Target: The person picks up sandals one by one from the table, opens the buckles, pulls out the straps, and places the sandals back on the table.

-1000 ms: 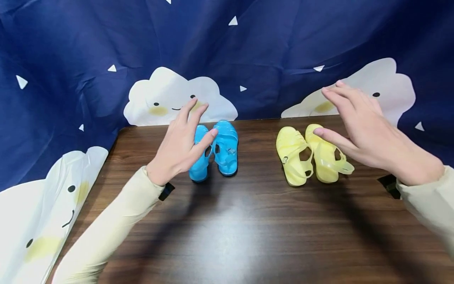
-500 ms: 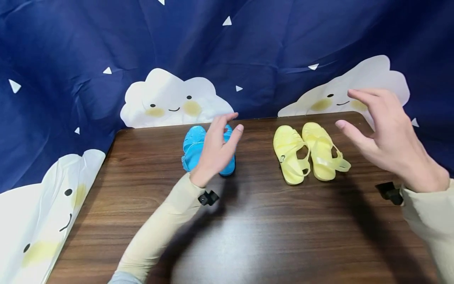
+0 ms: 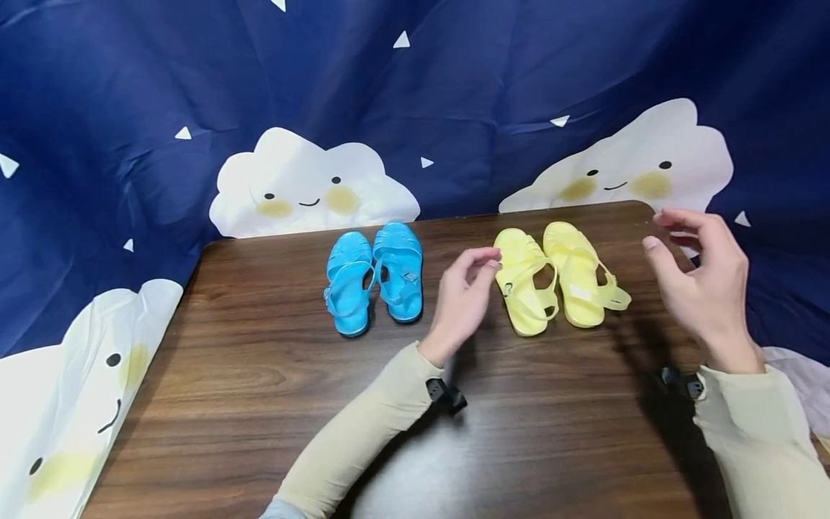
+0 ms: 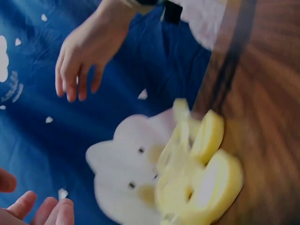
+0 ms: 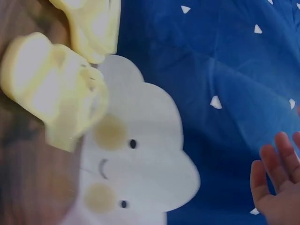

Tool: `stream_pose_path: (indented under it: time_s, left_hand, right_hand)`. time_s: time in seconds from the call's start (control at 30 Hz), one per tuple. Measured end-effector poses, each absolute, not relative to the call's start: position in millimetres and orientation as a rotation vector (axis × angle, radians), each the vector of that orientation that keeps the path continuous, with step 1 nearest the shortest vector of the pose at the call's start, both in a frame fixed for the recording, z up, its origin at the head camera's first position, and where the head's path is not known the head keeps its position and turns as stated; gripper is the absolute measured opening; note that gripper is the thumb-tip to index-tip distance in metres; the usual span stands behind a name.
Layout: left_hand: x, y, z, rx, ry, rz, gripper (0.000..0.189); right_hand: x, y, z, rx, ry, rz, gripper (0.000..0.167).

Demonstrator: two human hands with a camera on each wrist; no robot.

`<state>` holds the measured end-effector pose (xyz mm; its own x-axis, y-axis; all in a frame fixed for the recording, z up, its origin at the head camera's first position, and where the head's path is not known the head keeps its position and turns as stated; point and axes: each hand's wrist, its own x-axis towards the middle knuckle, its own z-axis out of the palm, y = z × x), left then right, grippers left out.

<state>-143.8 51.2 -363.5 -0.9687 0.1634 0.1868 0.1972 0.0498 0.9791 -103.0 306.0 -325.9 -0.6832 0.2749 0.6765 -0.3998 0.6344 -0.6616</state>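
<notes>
Behind yellow sandals, illegible lettering on cloth

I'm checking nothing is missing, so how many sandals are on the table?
4. In the head view, one blue sandal and another blue sandal side by side at left; one yellow sandal and another yellow sandal at right. None looks hidden.

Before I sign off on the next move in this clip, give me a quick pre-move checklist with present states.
1. Left hand free: ok, holds nothing.
2. Right hand free: ok, holds nothing.
3. Yellow sandals resting on the table, side by side: ok.
4. Blue sandals side by side on the table: ok.
5. Yellow sandals' buckles fastened: cannot tell, too small.
6. Yellow sandals sharp in both wrist views: not ok, blurred.
</notes>
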Motion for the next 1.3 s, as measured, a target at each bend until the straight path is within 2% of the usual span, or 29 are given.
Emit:
stream_pose_path:
  time_s: [0.3,0.57,0.73,1.0,1.3]
  left_hand:
    - [-126,102,-378,-0.392,-2.424,-2.146,0.029]
    - [-120,138,-392,-0.454,-2.525,-2.131,0.037]
    - [-115,156,-398,-0.425,-2.688,-2.034,0.043]
    - [-114,177,-402,-0.333,-2.955,-1.885,0.059]
    - [-125,190,-405,-0.213,-3.068,-1.885,0.064]
  right_hand:
    - [-112,323,-367,-0.231,-2.133,1.248,0.031]
    - [-122,324,-388,-0.494,-2.217,1.35,0.031]
    - [-125,326,-401,-0.657,-2.236,1.487,0.037]
    - [-126,326,-418,-0.727,-2.42,1.482,0.057]
    - [-129,325,-429,-0.7,-2.533,1.54,0.065]
